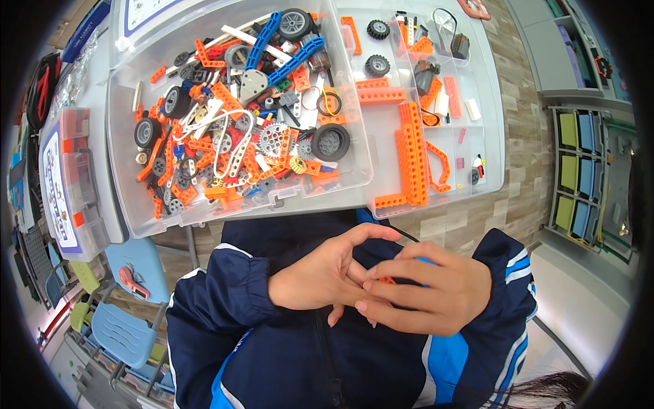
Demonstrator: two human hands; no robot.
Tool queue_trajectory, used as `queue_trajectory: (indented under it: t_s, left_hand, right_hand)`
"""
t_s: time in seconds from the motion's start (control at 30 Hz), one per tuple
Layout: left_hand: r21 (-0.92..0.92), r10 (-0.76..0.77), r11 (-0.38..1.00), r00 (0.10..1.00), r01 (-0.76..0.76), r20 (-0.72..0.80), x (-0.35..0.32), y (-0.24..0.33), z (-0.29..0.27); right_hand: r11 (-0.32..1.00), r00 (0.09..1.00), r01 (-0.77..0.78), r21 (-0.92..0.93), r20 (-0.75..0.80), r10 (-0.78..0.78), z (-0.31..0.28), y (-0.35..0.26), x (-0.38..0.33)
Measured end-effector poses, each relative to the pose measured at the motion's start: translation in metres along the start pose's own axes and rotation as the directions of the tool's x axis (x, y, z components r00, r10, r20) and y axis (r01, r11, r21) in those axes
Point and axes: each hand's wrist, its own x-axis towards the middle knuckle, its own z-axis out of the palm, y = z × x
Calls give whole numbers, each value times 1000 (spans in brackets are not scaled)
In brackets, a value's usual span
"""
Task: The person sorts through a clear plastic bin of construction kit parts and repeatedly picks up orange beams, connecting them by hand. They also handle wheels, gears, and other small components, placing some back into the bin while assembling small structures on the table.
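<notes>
My left hand (pixel 317 276) and my right hand (pixel 439 290) meet in front of my jacket, below the table's edge. A small orange building piece (pixel 386 280) peeks out between their fingers, mostly covered. My right fingers curl over it and touch the left fingers. The left thumb sticks out apart, while the other left fingers bend around the piece, partly hidden. Ahead of my hands, a clear bin (pixel 238 217) holds a heap of orange, white, grey and blue building parts, with wheels and gears.
Right of the bin, a divided clear tray (pixel 487 160) carries orange studded beams (pixel 411 153), small tyres (pixel 378 65) and loose parts. A closed parts box (pixel 75 184) stands at the left. Blue chairs (pixel 122 334) are at lower left, and a rack of coloured bins (pixel 575 170) at right.
</notes>
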Motion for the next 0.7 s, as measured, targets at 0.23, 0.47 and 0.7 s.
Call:
queue_trajectory:
  t_s: [0.23, 0.47, 0.7]
  left_hand:
    - [30, 76, 997, 997, -75, -11, -4, 10, 5]
    - [147, 275, 959, 917, -241, -290, -27, 8, -11]
    - [185, 278, 956, 899, -226, -339, -36, -4, -23]
  right_hand:
    - [977, 976, -163, 135, 168, 140, -20, 29, 0]
    - [905, 880, -414, -98, 212, 426, -26, 64, 1]
    - [881, 854, -391, -265, 253, 455, -14, 59, 4]
